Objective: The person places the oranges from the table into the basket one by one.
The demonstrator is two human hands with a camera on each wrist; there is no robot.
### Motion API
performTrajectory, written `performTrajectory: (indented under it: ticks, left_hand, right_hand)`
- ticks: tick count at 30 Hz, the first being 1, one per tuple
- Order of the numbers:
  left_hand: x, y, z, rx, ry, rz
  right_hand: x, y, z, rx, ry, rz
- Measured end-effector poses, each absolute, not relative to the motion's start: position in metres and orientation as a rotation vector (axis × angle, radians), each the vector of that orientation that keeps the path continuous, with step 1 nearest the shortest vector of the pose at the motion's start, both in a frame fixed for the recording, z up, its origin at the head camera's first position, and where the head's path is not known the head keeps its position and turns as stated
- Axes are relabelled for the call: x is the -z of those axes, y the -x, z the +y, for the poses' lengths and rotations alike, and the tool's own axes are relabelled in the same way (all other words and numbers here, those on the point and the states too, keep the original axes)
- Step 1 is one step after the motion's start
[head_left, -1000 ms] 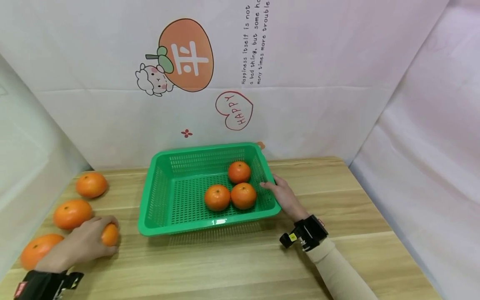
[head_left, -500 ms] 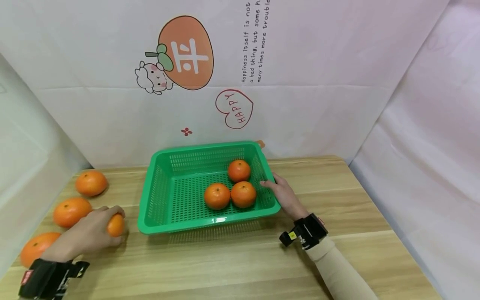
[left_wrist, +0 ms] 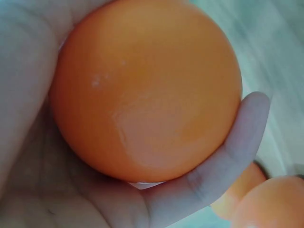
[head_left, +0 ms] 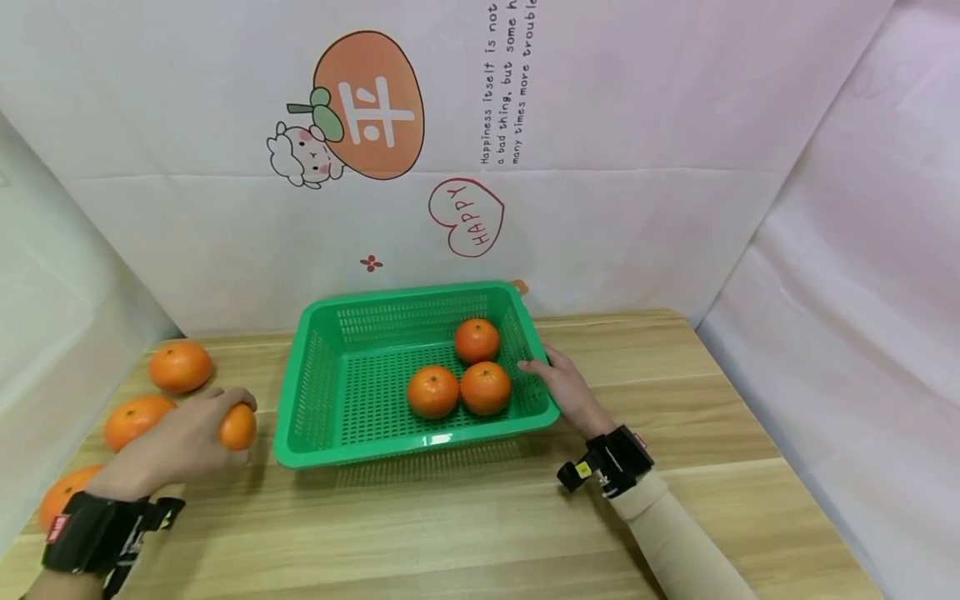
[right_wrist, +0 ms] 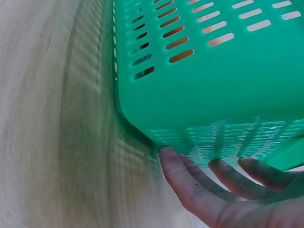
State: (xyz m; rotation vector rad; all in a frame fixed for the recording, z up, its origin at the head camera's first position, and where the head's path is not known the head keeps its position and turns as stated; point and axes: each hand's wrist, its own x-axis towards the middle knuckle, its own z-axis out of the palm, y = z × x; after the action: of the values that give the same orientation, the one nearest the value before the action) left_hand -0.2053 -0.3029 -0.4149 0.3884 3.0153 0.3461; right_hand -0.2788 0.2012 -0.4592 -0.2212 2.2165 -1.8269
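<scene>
One mandarin [head_left: 237, 428], gripped in left hand [head_left: 183, 442], between left edge of desk [head_left: 420, 525] and green basket [head_left: 289, 392]; right hand [head_left: 570, 392] grips basket's right rim. Probably best: light squeeze, clear the rim, basket steady.

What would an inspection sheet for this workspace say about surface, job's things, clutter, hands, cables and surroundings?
Surface: wood-grain table.
Job's things: green basket holding three oranges; three loose oranges on the table.
Clutter: nothing seen.
Hands: left hand grips another orange; right hand holds the basket's right end; black wrist straps on both.
Cables: nothing seen.
Surroundings: white cloth with printed drawings and words.
</scene>
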Motion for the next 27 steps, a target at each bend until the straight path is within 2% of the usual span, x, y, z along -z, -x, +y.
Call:
performTrajectory:
  ticks: [27]
  left_hand:
    - [0.357, 0.216, -0.281, -0.343, -0.693, 3.11]
  right_hand:
    - [0.46, 0.28, 0.202, 1.811, 0.219, 2.242]
